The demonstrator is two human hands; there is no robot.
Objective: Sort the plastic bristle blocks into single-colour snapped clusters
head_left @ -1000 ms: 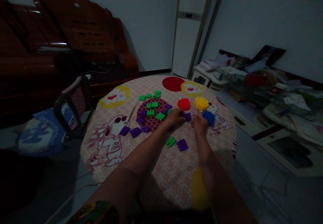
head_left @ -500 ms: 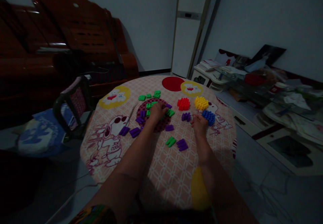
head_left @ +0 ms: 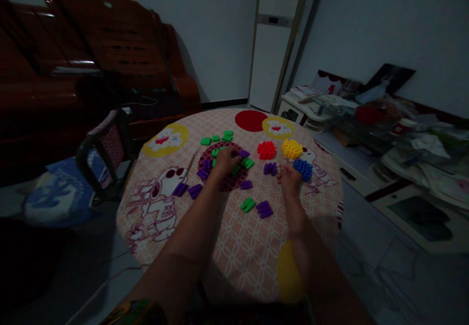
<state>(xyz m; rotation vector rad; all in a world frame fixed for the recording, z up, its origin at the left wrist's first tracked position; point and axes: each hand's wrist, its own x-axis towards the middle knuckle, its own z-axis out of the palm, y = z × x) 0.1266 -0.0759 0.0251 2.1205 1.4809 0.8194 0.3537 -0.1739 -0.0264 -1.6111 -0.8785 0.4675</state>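
Note:
My left hand (head_left: 226, 162) reaches over the dark checked circle printed on the tablecloth. Its fingers are closed in a pinch at a purple building block (head_left: 244, 154), partly covering the pieces there. Beside the fingertips lies a green building block (head_left: 248, 163). My right hand (head_left: 290, 177) rests on the cloth with curled fingers; what is inside them, if anything, is hidden. Just left of it stands a small purple block cluster (head_left: 270, 169), and to its right a blue block cluster (head_left: 303, 169). Behind are a red cluster (head_left: 266, 150) and a yellow cluster (head_left: 292, 149).
The round table wears a patterned tablecloth (head_left: 238, 247). Loose purple blocks (head_left: 180, 189) lie left, more green blocks (head_left: 227, 136) at the back, and a green (head_left: 248, 205) and a purple one (head_left: 264, 209) in front. A chair (head_left: 106, 154) stands left; a cluttered cabinet (head_left: 366, 124) right.
My left hand has left the purple cluster and moved left to the blocks on the checked circle, where it has stayed since half a second ago. My right hand has kept its place.

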